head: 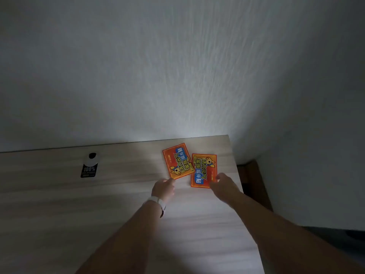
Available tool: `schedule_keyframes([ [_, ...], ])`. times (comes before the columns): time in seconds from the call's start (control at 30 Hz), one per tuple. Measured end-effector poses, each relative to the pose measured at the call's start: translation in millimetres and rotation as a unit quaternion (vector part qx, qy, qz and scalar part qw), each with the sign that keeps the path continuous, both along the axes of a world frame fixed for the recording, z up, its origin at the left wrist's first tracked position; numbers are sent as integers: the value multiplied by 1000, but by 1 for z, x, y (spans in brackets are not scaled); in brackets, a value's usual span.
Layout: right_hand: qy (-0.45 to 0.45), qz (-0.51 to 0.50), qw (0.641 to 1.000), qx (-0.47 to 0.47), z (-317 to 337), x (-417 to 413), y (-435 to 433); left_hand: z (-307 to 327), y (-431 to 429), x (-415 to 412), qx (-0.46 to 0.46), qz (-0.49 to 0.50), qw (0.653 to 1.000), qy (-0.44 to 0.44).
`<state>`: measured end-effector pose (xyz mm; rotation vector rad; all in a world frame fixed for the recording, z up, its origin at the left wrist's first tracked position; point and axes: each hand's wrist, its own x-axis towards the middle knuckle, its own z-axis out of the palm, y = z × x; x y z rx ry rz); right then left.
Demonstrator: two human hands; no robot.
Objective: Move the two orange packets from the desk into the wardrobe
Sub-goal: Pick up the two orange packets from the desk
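Two flat orange packets lie side by side near the far right corner of the pale wooden desk [98, 214]. The left packet [178, 161] is tilted and slightly overlaps the right packet [204, 170]. My left hand [163, 188], with a white band on the wrist, touches the near corner of the left packet with its fingertips. At the near right edge of the right packet, my right hand [223, 183] rests its fingertips. Neither packet is lifted off the desk. No wardrobe is in view.
A black and white tag [89, 168] printed with "100%" lies on the desk to the left. A white wall rises right behind the desk. The desk's right edge drops to a dark floor and a brown wooden piece [254, 180].
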<state>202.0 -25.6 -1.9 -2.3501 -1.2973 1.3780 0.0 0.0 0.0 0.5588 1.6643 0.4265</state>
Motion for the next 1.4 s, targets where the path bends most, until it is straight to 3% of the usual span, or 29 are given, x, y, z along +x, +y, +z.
schedule_keyframes([
  [0.07, -18, -26, 1000, 0, -17, 0, 10, -4, 10, 8, -15, 10, 999, -33],
  [0.33, -181, 24, 983, -17, -40, -24, 43, -27, 24, 19, -67, 39, 995, -61],
  [0.43, -149, -10, 988, -27, -44, -33, 56, -36, 31, 18, -39, 65, 996, -48],
  [0.5, -115, -44, 992, -37, -46, -34, 64, -45, 37, 14, 36, 45, 997, 55],
  [0.57, -87, -70, 993, -33, -50, -37, 68, -52, 42, 8, 94, -20, 975, 199],
  [0.63, -68, -87, 994, -23, -54, -38, 68, -55, 47, 6, 100, -51, 956, 270],
  [0.77, -46, -103, 994, -3, -57, -38, 65, -63, 60, 15, 44, -73, 944, 319],
  [0.97, -19, -125, 992, 11, -53, -33, 63, -57, 70, 33, -6, -28, 945, 325],
  [1.13, -10, -92, 996, 8, -50, -20, 59, -58, 75, 35, -21, -81, 944, 318],
  [1.27, 33, -73, 997, 6, -51, -9, 54, -53, 75, 34, -6, -110, 940, 322],
  [1.4, 92, -110, 990, 13, -50, -2, 41, -46, 70, 34, 63, -114, 958, 254],
])
